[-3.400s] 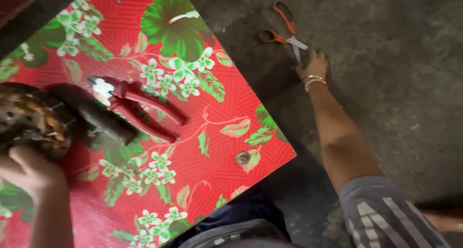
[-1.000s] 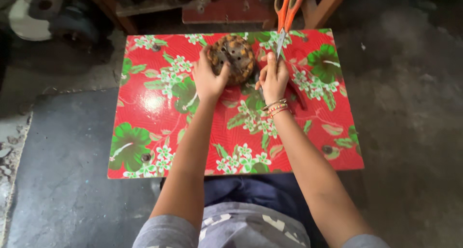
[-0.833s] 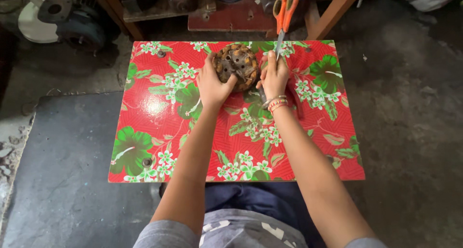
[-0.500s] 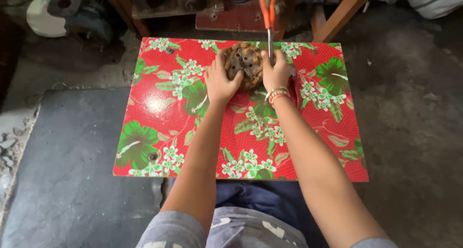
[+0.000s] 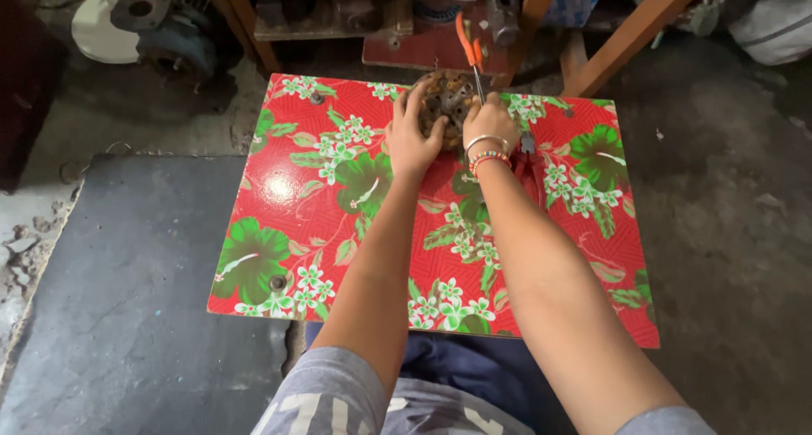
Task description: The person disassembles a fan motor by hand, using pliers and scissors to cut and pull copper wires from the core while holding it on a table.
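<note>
A round, rusty brown metal part (image 5: 446, 98) with several holes lies at the far edge of a low table (image 5: 279, 190) covered in red cloth with green leaves and white flowers. My left hand (image 5: 412, 137) grips the part's left side. My right hand (image 5: 489, 124) rests at its right side and holds orange-handled scissors (image 5: 469, 53) upright, handles pointing away from me, blades down at the part. Beaded bracelets circle my right wrist.
Red-handled pliers (image 5: 526, 152) lie on the table just right of my right wrist. Behind the table stand wooden legs (image 5: 628, 31), a red board and dark machine parts (image 5: 165, 31). A dark mat (image 5: 127, 291) covers the floor at left; bare concrete lies at right.
My right hand picked the scissors up from the floor at the right and brought them to the rusty part. The view has drifted slightly; both hands stay on the part.
</note>
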